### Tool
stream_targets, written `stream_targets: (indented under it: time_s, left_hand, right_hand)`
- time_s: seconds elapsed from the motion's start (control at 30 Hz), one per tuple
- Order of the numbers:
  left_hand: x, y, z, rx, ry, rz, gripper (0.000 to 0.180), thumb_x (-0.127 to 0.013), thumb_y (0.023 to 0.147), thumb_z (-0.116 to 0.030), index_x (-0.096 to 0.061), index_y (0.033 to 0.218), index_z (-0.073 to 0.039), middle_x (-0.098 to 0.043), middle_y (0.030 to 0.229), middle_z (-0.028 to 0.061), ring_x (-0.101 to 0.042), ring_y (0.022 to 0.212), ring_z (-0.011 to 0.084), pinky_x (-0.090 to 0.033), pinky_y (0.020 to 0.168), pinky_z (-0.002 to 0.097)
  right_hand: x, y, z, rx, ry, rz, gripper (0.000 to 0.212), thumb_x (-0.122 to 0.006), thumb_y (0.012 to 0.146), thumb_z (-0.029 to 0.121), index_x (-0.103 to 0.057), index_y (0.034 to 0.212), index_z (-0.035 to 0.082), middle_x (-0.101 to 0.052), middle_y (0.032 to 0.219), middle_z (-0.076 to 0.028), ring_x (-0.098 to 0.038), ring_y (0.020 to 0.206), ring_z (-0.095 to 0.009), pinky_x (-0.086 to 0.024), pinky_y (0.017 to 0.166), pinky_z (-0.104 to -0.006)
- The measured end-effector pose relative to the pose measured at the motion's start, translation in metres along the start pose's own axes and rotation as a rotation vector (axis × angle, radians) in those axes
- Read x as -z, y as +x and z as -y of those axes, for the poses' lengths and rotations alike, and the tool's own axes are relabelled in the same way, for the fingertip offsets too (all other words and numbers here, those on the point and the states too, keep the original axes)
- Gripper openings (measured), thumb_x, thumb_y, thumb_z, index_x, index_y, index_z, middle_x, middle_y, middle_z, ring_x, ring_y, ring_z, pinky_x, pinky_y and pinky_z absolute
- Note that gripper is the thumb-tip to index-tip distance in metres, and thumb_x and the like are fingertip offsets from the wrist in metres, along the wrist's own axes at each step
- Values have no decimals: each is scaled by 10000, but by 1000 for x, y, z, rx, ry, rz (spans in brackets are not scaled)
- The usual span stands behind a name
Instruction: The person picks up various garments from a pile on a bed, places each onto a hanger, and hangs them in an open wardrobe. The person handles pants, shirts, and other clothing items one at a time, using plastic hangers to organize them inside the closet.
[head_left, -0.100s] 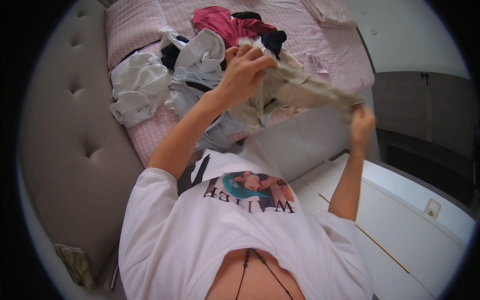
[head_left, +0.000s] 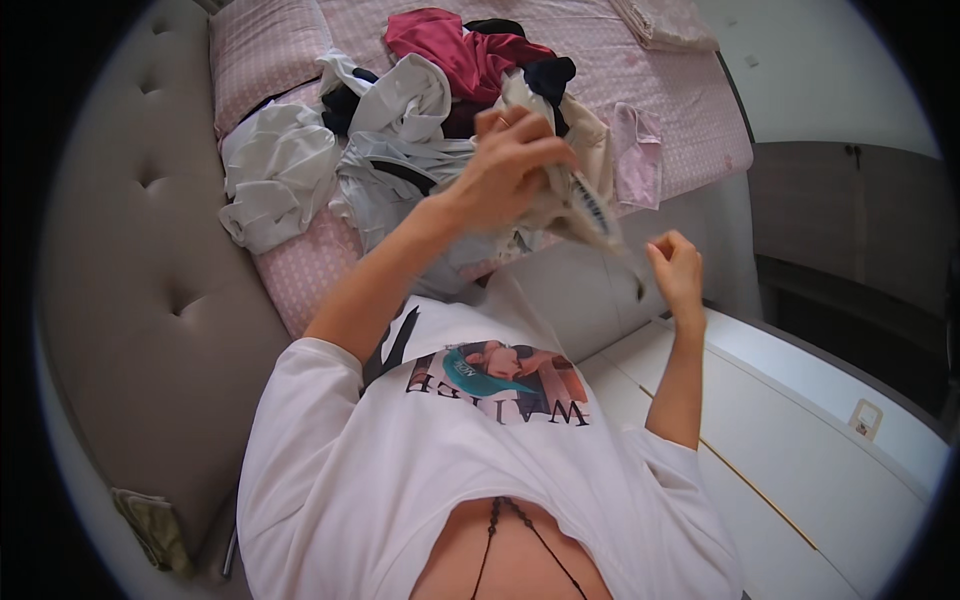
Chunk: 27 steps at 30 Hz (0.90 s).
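Note:
My left hand [head_left: 505, 168] is closed on a beige garment [head_left: 570, 218], which hangs bunched and blurred beneath it over the bed's near edge. A dark-marked strip shows on the cloth. Right of the garment, my right hand [head_left: 680, 272] is raised with its fingers curled into a pinch. What it holds, if anything, cannot be made out. A small dark blurred bit [head_left: 640, 287] dangles between the cloth and that hand. Light grey clothing [head_left: 385, 200] lies below my left wrist. Behind my hands are a crimson garment [head_left: 440, 45] and a bunched dark navy piece [head_left: 548, 75].
White clothes [head_left: 280, 170] lie to the left on the pink bed [head_left: 690, 130], near a pink pillow [head_left: 268, 50]. A small pink cloth [head_left: 637, 160] rests at the right. A grey tufted headboard [head_left: 150, 250] stands left, a white cabinet [head_left: 760, 430] lower right.
The stretched beige garment has dropped slack and swung back toward my left hand. My right hand has come off its far end and moved left and slightly down.

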<state>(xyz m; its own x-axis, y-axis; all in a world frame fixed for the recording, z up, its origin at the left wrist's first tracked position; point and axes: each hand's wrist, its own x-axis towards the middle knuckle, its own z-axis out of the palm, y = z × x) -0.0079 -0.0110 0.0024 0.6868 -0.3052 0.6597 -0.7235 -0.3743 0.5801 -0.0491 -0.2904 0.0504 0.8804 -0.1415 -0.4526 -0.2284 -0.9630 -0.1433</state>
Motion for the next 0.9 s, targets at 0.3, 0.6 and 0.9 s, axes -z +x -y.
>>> stream_targets:
  time_s: [0.3, 0.6, 0.9]
  left_hand:
    - [-3, -14, -53, 206, -566, -136, 398, -507, 582, 121, -595, 895, -109, -445, 951, 77, -440, 944, 274, -361, 843, 307]
    - [14, -72, -29, 1002, -1369, -276, 355, -281, 932, -260, -412, 1215, -90, -459, 1194, 55, -447, 1103, 140, -355, 935, 266]
    - [46, -38, -13, 1029, -1365, -145, 438, -403, 868, -322, -449, 1223, -71, -548, 1048, 57, -539, 940, 143, -444, 813, 290]
  right_hand:
    - [-65, 33, 105, 795, 764, -227, 292, -605, 679, 21, -580, 970, 9, -613, 941, -166, -598, 887, -314, -449, 763, -356]
    - [-95, 62, 109, 797, 471, -578, 389, -475, 588, -92, -555, 959, -4, -585, 1043, -187, -541, 973, -359, -420, 855, -379]
    - [-29, 48, 113, 763, 601, -568, 363, -406, 650, -120, -581, 940, 10, -611, 836, -144, -588, 816, -274, -441, 739, -299]
